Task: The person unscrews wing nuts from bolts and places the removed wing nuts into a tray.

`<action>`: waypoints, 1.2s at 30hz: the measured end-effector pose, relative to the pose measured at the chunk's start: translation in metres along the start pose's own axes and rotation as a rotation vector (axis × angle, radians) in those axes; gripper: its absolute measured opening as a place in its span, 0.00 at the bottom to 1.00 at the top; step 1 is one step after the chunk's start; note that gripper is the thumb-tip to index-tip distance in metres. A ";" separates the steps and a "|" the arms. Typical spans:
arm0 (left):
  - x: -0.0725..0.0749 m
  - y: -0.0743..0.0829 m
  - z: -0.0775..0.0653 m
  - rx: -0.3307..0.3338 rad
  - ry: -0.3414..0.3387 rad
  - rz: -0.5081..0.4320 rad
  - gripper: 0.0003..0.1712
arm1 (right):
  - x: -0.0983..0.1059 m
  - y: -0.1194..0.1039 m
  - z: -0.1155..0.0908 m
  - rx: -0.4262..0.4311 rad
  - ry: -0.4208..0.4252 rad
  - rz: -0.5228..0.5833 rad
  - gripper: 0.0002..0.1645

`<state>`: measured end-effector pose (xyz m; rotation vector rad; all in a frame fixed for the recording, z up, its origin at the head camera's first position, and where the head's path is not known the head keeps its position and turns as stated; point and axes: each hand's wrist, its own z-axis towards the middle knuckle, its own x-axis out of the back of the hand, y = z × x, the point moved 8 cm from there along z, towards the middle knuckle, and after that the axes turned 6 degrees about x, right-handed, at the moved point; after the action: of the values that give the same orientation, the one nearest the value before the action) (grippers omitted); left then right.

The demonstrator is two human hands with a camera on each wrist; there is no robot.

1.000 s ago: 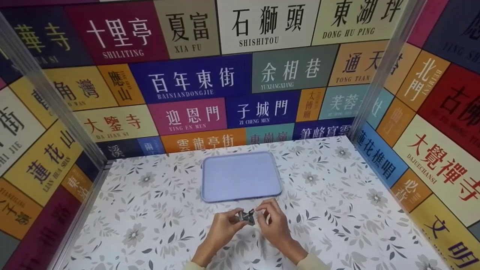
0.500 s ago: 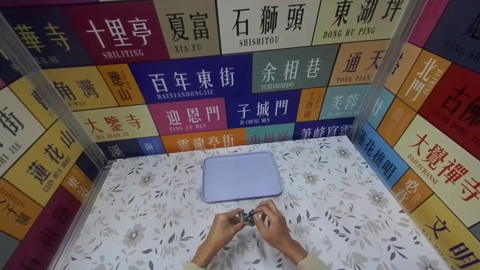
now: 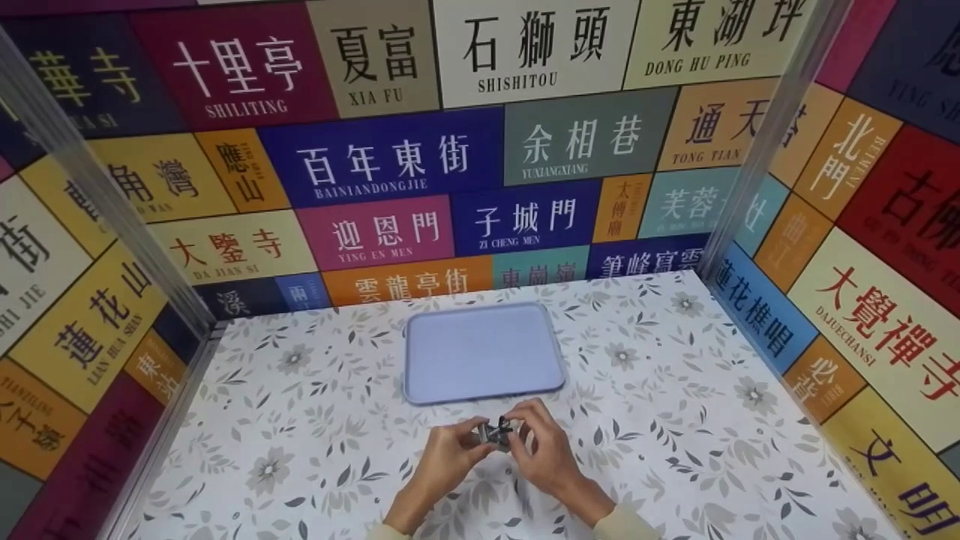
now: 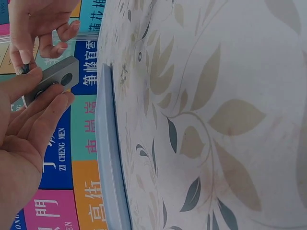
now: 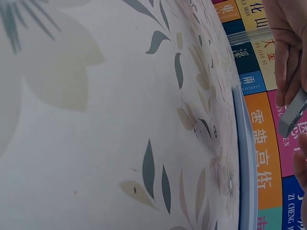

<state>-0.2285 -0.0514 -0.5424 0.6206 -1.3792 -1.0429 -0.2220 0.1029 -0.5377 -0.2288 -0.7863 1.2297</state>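
In the head view, my left hand point(image 3: 448, 453) holds a small grey metal block point(image 3: 491, 433) above the table, just in front of the tray. The left wrist view shows the flat block point(image 4: 60, 76) with a round hole near one end; left thumb and fingers grip its other end. My right hand point(image 3: 549, 453) is close on the right side, its thumb and index finger at a small dark piece point(image 3: 505, 422) on the block. That dark piece point(image 4: 25, 68) is mostly hidden by fingertips, so its kind is unclear. In the right wrist view only the block's end point(image 5: 291, 115) shows.
A pale blue-lilac tray point(image 3: 484, 352) lies on the table behind the hands. The table point(image 3: 330, 450) has a white cover printed with leaves and flowers. Panels with colourful lettered signs point(image 3: 382, 161) stand at the back and both sides.
My right fingers have shifted slightly at the block, closing on it and then lifting a little. The dark piece has changed its angle. The left hand and tray stay put.
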 end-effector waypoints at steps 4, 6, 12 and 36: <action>-0.001 -0.001 0.000 0.011 -0.005 -0.001 0.22 | 0.000 -0.001 0.002 0.005 -0.010 0.003 0.21; -0.002 -0.002 0.000 0.010 -0.009 0.001 0.21 | 0.000 -0.001 0.002 0.010 -0.005 0.009 0.22; -0.003 0.000 -0.002 -0.017 -0.009 -0.020 0.21 | 0.002 -0.004 0.003 0.051 0.033 0.034 0.25; -0.002 -0.002 -0.003 -0.018 0.011 -0.037 0.20 | 0.009 -0.012 0.005 0.202 0.157 0.074 0.23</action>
<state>-0.2257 -0.0514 -0.5454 0.6395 -1.3517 -1.0793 -0.2153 0.1053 -0.5240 -0.1882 -0.5180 1.3342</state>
